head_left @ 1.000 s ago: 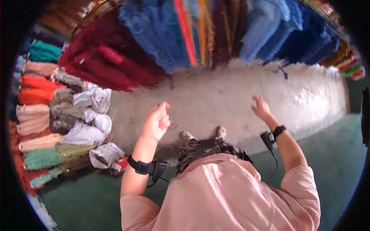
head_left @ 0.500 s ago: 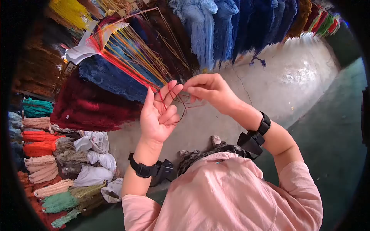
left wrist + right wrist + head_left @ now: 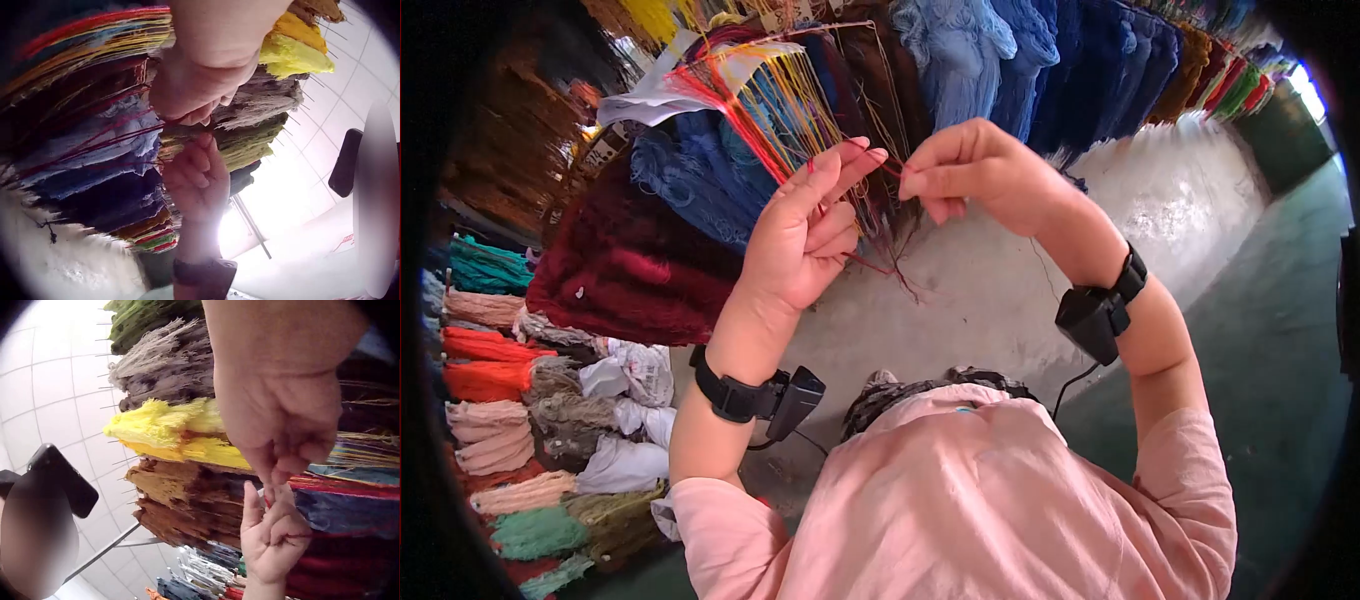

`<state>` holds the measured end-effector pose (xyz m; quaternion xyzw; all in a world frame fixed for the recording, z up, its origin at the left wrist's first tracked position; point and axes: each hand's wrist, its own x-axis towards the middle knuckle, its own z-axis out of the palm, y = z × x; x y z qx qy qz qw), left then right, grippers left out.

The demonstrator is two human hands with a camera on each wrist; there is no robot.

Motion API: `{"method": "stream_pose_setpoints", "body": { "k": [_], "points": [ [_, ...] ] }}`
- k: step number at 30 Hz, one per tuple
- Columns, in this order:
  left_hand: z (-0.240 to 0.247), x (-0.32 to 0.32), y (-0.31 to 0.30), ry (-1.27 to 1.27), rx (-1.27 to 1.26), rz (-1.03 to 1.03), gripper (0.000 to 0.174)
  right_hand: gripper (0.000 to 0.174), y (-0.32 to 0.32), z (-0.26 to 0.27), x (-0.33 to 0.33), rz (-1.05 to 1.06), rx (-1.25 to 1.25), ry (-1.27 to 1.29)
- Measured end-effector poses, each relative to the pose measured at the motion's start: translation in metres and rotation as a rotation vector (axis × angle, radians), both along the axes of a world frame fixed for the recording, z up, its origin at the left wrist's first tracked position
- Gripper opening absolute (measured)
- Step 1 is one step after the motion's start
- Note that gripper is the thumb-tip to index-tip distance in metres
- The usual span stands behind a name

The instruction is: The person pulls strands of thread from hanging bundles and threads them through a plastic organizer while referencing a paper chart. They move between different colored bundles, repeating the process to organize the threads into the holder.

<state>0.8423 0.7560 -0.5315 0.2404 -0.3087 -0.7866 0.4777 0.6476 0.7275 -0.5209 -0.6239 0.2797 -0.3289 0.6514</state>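
Observation:
Dark red yarn (image 3: 870, 264) runs over the fingers of the left hand (image 3: 800, 225), two of which are extended while the others curl over the strand. The right hand (image 3: 990, 180) pinches the same yarn between thumb and forefinger, just right of the left fingertips. Loose ends dangle below the left palm. Behind the hands, a fan of red, orange and yellow threads (image 3: 745, 120) spreads from a white sheet (image 3: 650, 103). In the right wrist view, the right hand (image 3: 281, 419) is close above the left hand (image 3: 275, 540), with red yarn across the left fingers.
Blue skeins (image 3: 960, 60) hang at the top, with a deep red bundle (image 3: 635, 265) at left. Folded orange yarn (image 3: 485, 365) and white plastic bags (image 3: 635, 370) lie at the left edge. Grey floor (image 3: 960, 310) shows below the hands.
The hands came together from apart, and red yarn now spans them. Since half a second ago both have risen in the head view, the right moving slightly rightward.

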Motion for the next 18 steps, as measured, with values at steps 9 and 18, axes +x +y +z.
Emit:
{"method": "stream_pose_setpoints", "body": {
  "k": [9,18],
  "points": [
    [-0.03,0.068,0.003,-0.124,0.042,-0.001,0.02,0.014,-0.004,0.031,0.025,0.009,0.118,-0.287],
    [-0.05,0.077,0.041,-0.548,-0.32,0.277,0.01,0.014,-0.003,0.043,0.054,-0.133,0.161,-0.307]
  ]
}}
